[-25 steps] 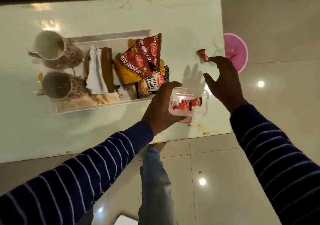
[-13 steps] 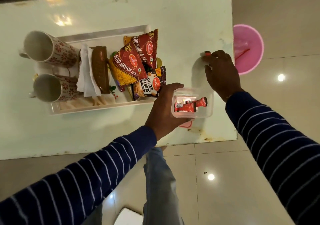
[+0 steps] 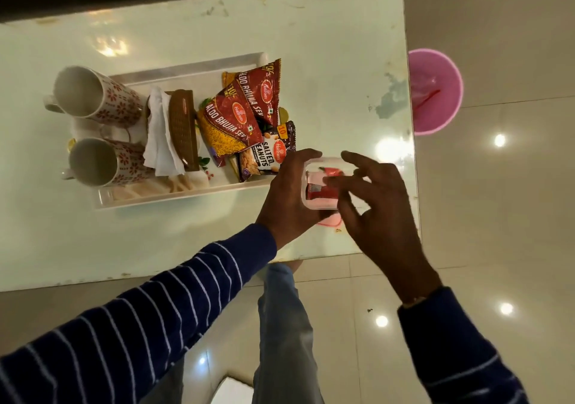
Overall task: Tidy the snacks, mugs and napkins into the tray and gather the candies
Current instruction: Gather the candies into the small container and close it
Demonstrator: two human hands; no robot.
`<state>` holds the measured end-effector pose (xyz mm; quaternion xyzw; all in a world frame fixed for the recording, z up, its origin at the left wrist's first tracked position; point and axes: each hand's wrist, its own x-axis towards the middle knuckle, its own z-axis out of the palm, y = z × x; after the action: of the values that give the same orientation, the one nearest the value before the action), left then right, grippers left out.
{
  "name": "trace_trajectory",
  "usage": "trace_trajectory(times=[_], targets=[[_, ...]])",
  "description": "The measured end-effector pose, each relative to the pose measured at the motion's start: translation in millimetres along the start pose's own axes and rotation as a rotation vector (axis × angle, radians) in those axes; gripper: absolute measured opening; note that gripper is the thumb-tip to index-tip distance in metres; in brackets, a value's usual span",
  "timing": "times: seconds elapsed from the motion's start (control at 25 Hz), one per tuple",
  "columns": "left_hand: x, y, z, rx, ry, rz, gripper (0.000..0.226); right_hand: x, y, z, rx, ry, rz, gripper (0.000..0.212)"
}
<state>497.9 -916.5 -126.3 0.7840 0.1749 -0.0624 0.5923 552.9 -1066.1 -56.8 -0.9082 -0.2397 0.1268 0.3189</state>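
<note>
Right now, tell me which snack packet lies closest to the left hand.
The dark salted peanuts packet, at the tray's near right corner. It almost meets the left hand, which grips the candy box. The two red bhujia packets lie farther back.

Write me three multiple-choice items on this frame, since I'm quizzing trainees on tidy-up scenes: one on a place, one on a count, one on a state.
1. Where is the pink bucket?
A. On the tray
B. On the floor beside the table's right edge
C. Inside a mug

2. How many mugs are at the left end of the tray?
A. One
B. Two
C. Four

3. What is the left hand doing?
A. Resting flat on the table
B. Lifting a snack packet
C. Gripping the clear container of red candies

Answers:
1. B: the bucket sits on the tiles past the table edge.
2. B: two patterned mugs lie on their sides there.
3. C: its fingers curl round the container, with the right hand over its opening.
</note>
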Motion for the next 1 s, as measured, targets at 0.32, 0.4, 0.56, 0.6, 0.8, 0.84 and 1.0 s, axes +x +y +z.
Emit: trace_trajectory(times=[0.32, 0.4, 0.56, 0.6, 0.8, 0.84, 1.0], targets=[[-28, -17, -38, 0.002, -0.059, -0.028, 0.088, -31, 33, 35, 0.063, 0.205, 0.425, 0.041], [-39, -22, -52, 0.056, -0.085, -0.004, 0.087, -33, 38, 58, -0.06, -0.186, 0.399, 0.061], [-61, -37, -75, 0.217, -0.185, -0.002, 0.089, -41, 44, 91, -0.35, -0.422, 0.201, 0.086], [-66, -43, -80, 0.248, -0.204, -0.009, 0.089, -41, 44, 94, -0.353, -0.383, 0.219, 0.086], [-83, -60, -93, 0.258, -0.187, -0.051, 0.087, -36, 33, 105, -0.272, -0.145, 0.352, 0.056], [-85, -61, -95, 0.243, -0.17, -0.051, 0.087, -34, 29, 107, -0.26, -0.126, 0.37, 0.053], [-88, -60, -99, 0.209, -0.121, -0.06, 0.088, -28, 17, 106, -0.07, -0.006, 0.508, 0.054]])
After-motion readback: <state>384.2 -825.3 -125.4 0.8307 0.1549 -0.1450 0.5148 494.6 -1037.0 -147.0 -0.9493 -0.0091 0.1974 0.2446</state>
